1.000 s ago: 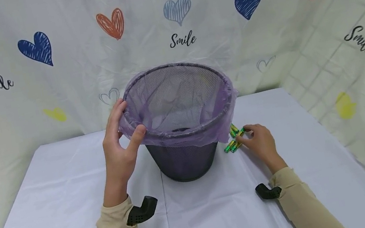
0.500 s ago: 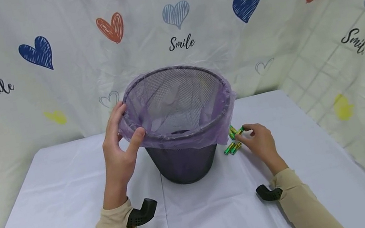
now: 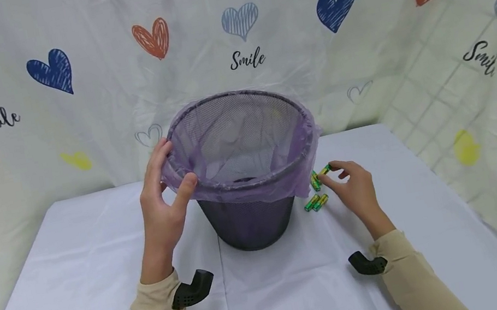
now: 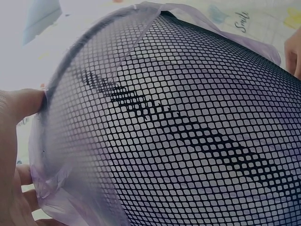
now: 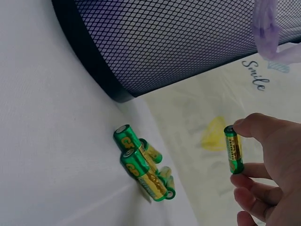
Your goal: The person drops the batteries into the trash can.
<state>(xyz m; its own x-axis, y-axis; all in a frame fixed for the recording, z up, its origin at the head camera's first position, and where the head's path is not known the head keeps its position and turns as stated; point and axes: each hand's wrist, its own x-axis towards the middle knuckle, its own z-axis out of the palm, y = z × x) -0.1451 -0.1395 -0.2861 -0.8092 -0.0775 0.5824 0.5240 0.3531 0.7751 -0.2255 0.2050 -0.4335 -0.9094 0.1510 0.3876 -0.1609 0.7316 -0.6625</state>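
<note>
A black mesh wastebasket stands on the white-covered table, lined with a thin purple bin bag folded over its rim. My left hand holds the rim at the left, thumb and fingers on the bag and its edge. To the right of the basket, my right hand pinches a green-and-gold battery by its two ends between thumb and finger, above the table. Several similar batteries lie close together on the cloth beside the basket's base.
Behind the table hangs a pale curtain printed with hearts and "Smile". The white tablecloth has creases. A black wrist-worn device sits on each beige sleeve.
My right hand has lifted the pinched battery slightly away from the others on the table. The left hand keeps its place on the basket's rim.
</note>
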